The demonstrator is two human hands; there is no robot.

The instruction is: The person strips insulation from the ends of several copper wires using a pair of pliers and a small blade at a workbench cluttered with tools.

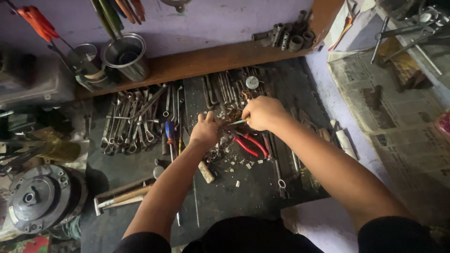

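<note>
My left hand [205,130] rests fingers-down on a small cluttered pile of metal bits [226,140] on the dark bench top [243,187], gripping something small that I cannot make out. My right hand [262,112] is closed around a thin tool with a light, yellowish-green shaft [238,122], its tip pointing left toward my left hand. Red-handled pliers [248,144] lie just below both hands. A blue-handled screwdriver [170,133] lies to the left of my left hand.
Rows of spanners [131,122] lie at left, more tools [220,89] at the back. Steel cups [125,56] stand on a wooden shelf, sockets [286,36] on it further right. A round metal assembly [40,197] sits at lower left, a hammer [122,197] nearby, newspaper [389,107] at right.
</note>
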